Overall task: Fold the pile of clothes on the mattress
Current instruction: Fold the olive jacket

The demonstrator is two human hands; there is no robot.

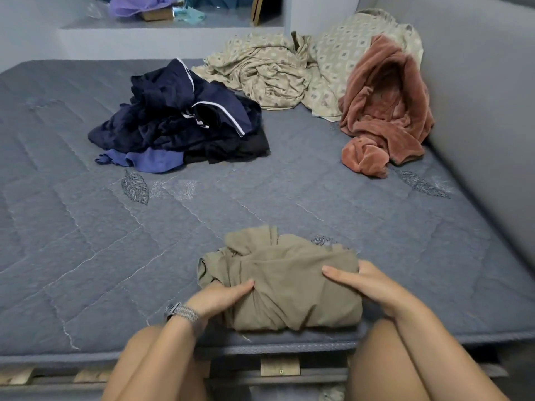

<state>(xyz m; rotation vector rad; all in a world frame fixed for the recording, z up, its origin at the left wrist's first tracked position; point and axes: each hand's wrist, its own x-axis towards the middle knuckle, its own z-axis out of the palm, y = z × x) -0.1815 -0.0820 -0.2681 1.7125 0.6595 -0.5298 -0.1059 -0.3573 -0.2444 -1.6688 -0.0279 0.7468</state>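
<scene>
- Blue-grey quilted mattress (86,227), leaf motifs stitched in.
- Near edge: khaki garment (289,287), bunched.
- Middle: dark navy clothes pile (179,117).
- Far right: patterned beige sheet (275,68), pink fleece (382,111).

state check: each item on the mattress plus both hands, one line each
khaki garment: partly folded, bunched, at the near edge
left hand: grips the garment's left side
right hand: grips its right side
dark clothes pile: unfolded heap
patterned sheet: crumpled
pink robe: crumpled, against the wall
mattress: bare
</scene>
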